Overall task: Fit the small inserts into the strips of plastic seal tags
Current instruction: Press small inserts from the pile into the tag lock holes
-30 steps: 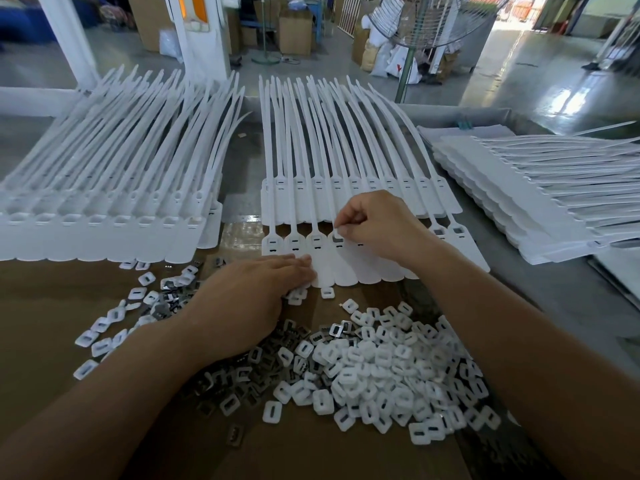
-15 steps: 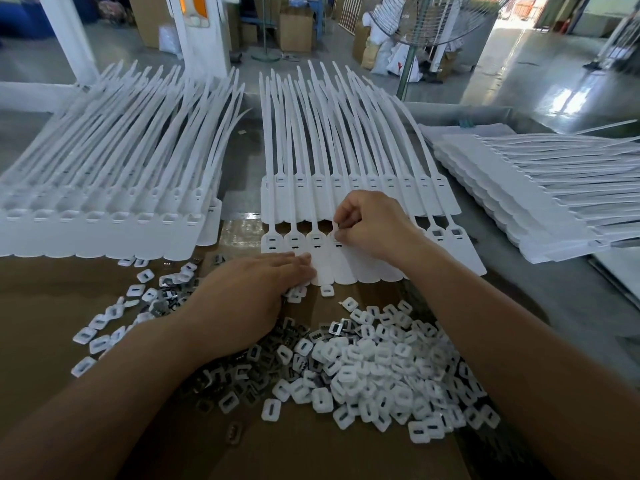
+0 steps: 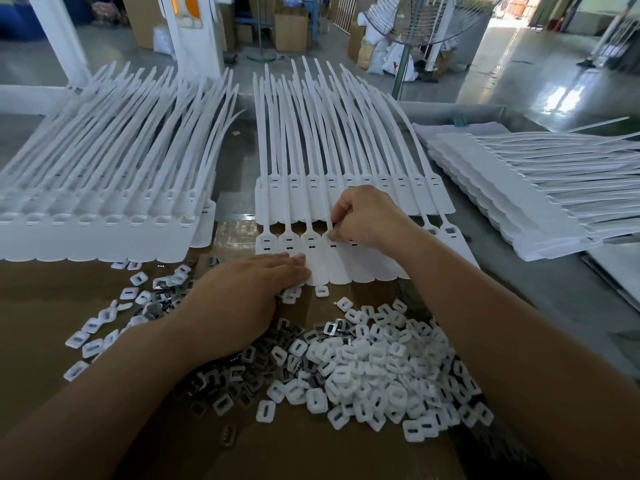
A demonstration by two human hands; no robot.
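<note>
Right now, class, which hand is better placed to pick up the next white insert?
Left: the left hand lies open on the strip's edge, beside loose white inserts; the right hand pinches a tag head.

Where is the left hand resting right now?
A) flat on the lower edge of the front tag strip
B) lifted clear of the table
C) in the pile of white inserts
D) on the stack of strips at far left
A: the left hand lies with straight fingers on the lower edge of the front tag strip, while the right hand pinches at one tag head on it.
</note>
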